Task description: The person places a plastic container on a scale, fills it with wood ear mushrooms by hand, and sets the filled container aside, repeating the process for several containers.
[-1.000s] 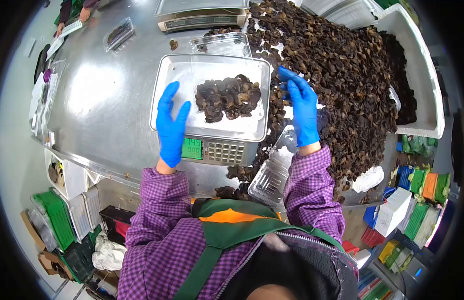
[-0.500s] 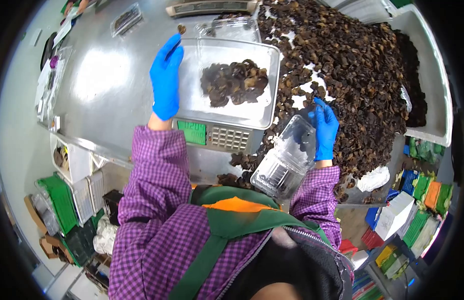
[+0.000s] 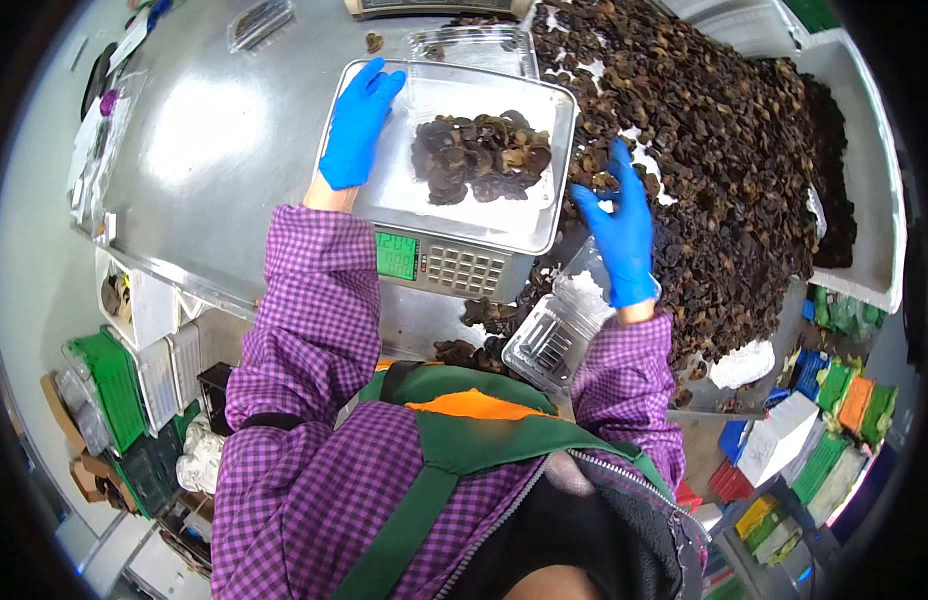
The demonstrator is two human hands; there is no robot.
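A metal tray (image 3: 384, 195) on the digital scale (image 3: 467, 268) bears a clump of dark brown, mushroom-like pieces (image 3: 481, 158). Over the tray's left edge lies my left hand (image 3: 360, 127), blue-gloved, its fingers apart and nothing visibly held. My right hand (image 3: 620, 235), also gloved, is spread open with no object in it, just right of the tray and above the near edge of the large dark heap (image 3: 724, 150). Partly behind its wrist is an open clear plastic box (image 3: 549, 340). A single brown piece (image 3: 374, 42) rests on the table beyond my left hand.
Another clear container (image 3: 471, 45) lies behind the tray, and a filled one (image 3: 261, 24) farther left on the metal table (image 3: 199, 215). A white bin (image 3: 877, 170) borders the heap at right. Crates (image 3: 104, 390) stand below left.
My left hand has moved onto the tray's edge, and the brown piece near its fingertips now lies on the table. My right hand has let go of the clear box and opened, moving left.
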